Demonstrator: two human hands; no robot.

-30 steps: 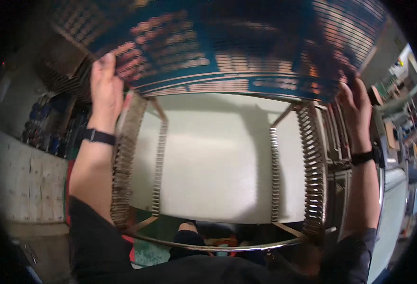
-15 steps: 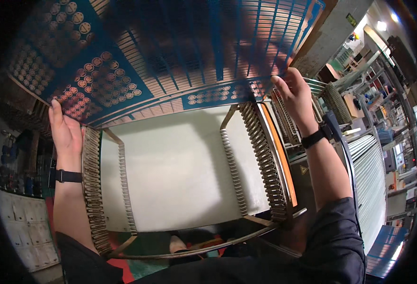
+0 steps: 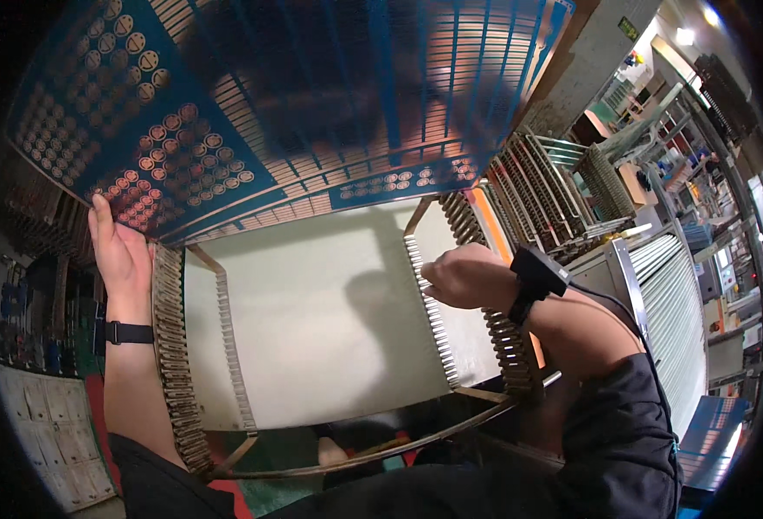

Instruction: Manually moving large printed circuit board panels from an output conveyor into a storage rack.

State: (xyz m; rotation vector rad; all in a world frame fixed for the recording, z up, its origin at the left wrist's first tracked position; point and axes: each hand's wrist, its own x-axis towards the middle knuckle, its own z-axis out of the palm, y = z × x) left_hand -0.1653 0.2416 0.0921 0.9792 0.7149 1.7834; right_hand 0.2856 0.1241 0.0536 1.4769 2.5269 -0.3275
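A large blue printed circuit board panel [image 3: 260, 173] with rows of copper-coloured circles and strips leans tilted across the top of the view. My left hand [image 3: 122, 255] grips its lower left edge, one fingertip showing at the rim and the other fingers partly hidden. Below the panel stands a slotted rack with spring-like coil rows [image 3: 174, 346] along its sides. A plain white board [image 3: 312, 329] lies inside this rack. My right hand [image 3: 468, 275] is off the panel, over the rack's right inner row, its fingers curled together; I see nothing in them.
More wire racks [image 3: 546, 190] stand beyond on the right, beside a stack of pale ribbed rods or sheets [image 3: 671, 303]. Another blue panel [image 3: 714, 441] lies at the lower right. A curved metal bar [image 3: 355, 467] crosses the rack's near side. Pale pocketed sheets [image 3: 48, 424] stand at lower left.
My right hand has let go of the panel's right edge and come down toward me, over the rack's right side. My left hand keeps its hold; the panel has shifted slightly left.
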